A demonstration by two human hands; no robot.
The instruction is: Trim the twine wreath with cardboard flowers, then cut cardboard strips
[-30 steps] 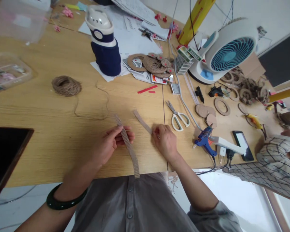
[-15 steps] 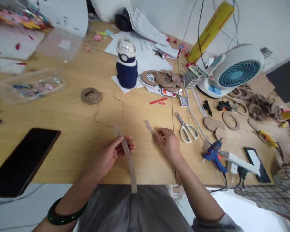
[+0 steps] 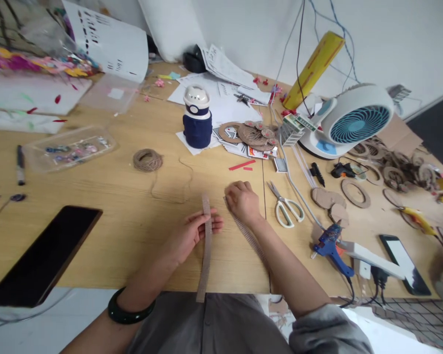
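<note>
My left hand (image 3: 201, 228) pinches a narrow corrugated cardboard strip (image 3: 206, 250) between thumb and fingers. The strip stands lengthwise, its lower end reaching past the table's front edge. With curled fingers, my right hand (image 3: 243, 200) grips near the far end of a second corrugated strip (image 3: 248, 236), which slants over the tabletop and passes beneath my forearm. White-handled scissors (image 3: 286, 204) lie just right of that hand. Beyond my left hand is a coil of brown twine (image 3: 147, 160) with a loose tail.
A blue glue gun (image 3: 332, 246) rests by a white power strip (image 3: 372, 258) at right. Behind are a dark blue bottle (image 3: 197, 128), a white fan (image 3: 354, 123) and cardboard rings (image 3: 355, 192). At left lie a large phone (image 3: 46, 255) and a plastic tray (image 3: 74, 147).
My right hand has shifted to the far end of its strip, with more strip showing below it. The left hand's strip has moved right and stands straighter. The camera view has shifted too.
</note>
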